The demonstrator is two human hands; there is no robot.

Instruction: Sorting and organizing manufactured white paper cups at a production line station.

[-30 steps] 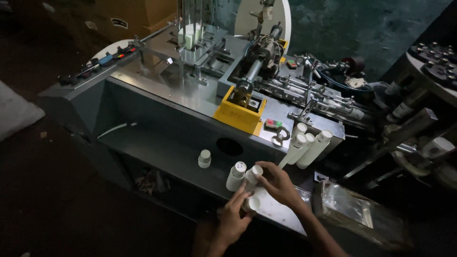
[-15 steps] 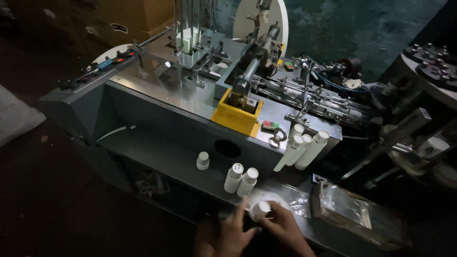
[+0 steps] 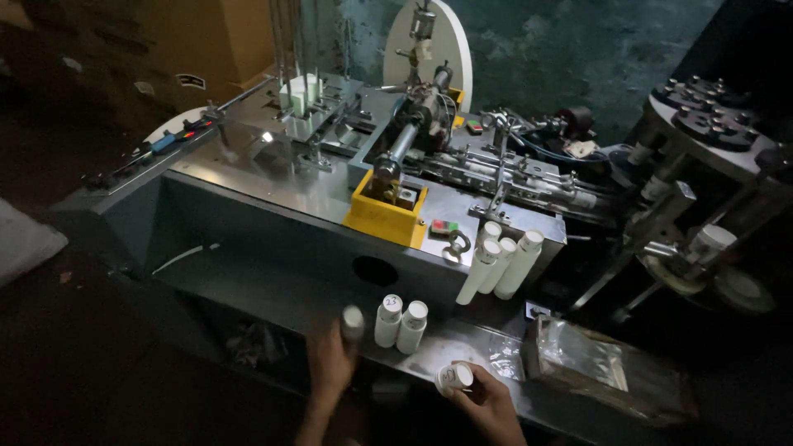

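My left hand [image 3: 330, 363] reaches up to the grey shelf [image 3: 273, 289] and grips a small white paper cup [image 3: 353, 321], which looks blurred. To its right, two short stacks of white paper cups [image 3: 400, 324] stand upright on the shelf. My right hand [image 3: 489, 403] is low at the shelf's front edge and holds another short cup stack [image 3: 455, 377], its round end facing me. Three longer stacks of white cups [image 3: 502, 264] lean against the machine's side further back.
A grey metal machine [image 3: 273, 186] with a yellow block [image 3: 384, 218], rods and a white disc [image 3: 429, 41] fills the middle. A clear plastic bag [image 3: 582, 355] lies at the right of the shelf. A rotary turret [image 3: 710, 116] stands at the far right. Cardboard boxes [image 3: 206, 41] sit behind.
My hands were together on one stack at the shelf's front. The left hand has moved left and taken the small white cup; the right hand keeps the stack, lower down.
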